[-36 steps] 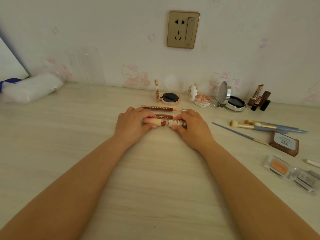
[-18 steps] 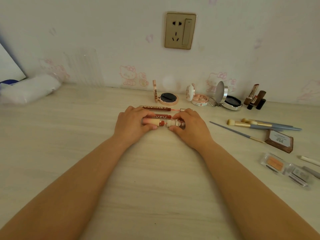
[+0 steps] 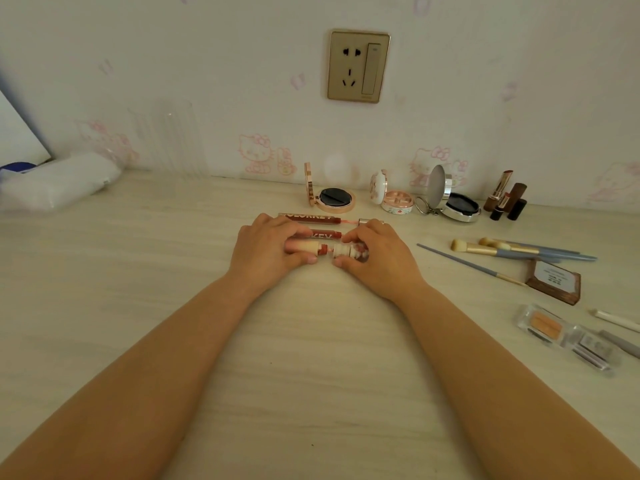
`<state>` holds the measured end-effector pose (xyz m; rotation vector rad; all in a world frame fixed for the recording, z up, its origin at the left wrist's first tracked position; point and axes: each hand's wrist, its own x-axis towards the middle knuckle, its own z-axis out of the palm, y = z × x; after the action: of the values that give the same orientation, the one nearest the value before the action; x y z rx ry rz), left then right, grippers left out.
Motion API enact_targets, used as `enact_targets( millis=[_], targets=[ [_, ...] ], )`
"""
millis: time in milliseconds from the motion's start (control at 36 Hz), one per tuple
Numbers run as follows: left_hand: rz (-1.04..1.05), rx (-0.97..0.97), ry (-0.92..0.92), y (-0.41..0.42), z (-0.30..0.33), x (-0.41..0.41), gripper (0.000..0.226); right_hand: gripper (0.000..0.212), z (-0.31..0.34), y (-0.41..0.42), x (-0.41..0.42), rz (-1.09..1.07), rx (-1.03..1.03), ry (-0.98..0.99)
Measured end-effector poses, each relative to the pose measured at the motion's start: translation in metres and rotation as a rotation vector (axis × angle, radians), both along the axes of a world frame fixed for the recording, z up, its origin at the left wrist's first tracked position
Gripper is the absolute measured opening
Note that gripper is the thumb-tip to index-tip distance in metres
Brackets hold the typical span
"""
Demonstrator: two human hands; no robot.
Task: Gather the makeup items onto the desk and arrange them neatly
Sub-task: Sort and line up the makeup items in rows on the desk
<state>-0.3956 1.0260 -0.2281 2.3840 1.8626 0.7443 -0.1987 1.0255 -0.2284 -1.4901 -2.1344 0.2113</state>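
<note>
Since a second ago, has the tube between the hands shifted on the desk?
No. The tube still lies just in front of the two red lip gloss tubes, held by left hand and right hand.

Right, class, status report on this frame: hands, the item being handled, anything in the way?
Left hand and right hand both grip the pink-capped lip tube, lying on the desk. Two red lip glosses right behind it. Nothing blocking.

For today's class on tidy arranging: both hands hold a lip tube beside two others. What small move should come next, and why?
Probably let go of the lip tube and reach for the makeup brushes. The left hand and right hand already have it lying parallel to the two red tubes, while the brushes lie scattered.
</note>
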Motion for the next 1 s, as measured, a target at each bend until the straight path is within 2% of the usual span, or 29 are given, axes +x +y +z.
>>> enact_targets(
  millis=[167, 278, 389, 500, 750, 861, 1000],
  targets=[
    [-0.046, 0.02, -0.013, 0.0, 0.0, 0.002, 0.049, 0.04, -0.002, -0.001, 0.0, -0.003, 0.06, 0.022],
    [-0.113, 0.125, -0.096, -0.006, 0.0, 0.006, 0.047, 0.026, 0.001, -0.009, 0.004, -0.06, 0.139, 0.139],
    [-0.214, 0.218, -0.064, -0.02, 0.001, 0.027, 0.04, 0.015, 0.002, -0.027, 0.018, -0.18, 0.171, 0.28],
    [-0.331, 0.249, -0.025, -0.033, 0.0, 0.063, 0.032, 0.01, 0.002, -0.05, 0.042, -0.248, 0.186, 0.33],
    [-0.48, 0.054, -0.013, -0.062, 0.001, 0.166, 0.033, 0.009, 0.007, -0.109, 0.119, -0.408, 0.188, 0.31],
    [-0.495, -0.027, -0.057, -0.069, -0.002, 0.206, 0.048, 0.01, 0.006, -0.124, 0.153, -0.494, 0.205, 0.223],
    [-0.501, -0.118, -0.011, -0.067, -0.005, 0.236, 0.064, 0.013, 0.003, -0.133, 0.179, -0.572, 0.181, 0.056]
  ],
)
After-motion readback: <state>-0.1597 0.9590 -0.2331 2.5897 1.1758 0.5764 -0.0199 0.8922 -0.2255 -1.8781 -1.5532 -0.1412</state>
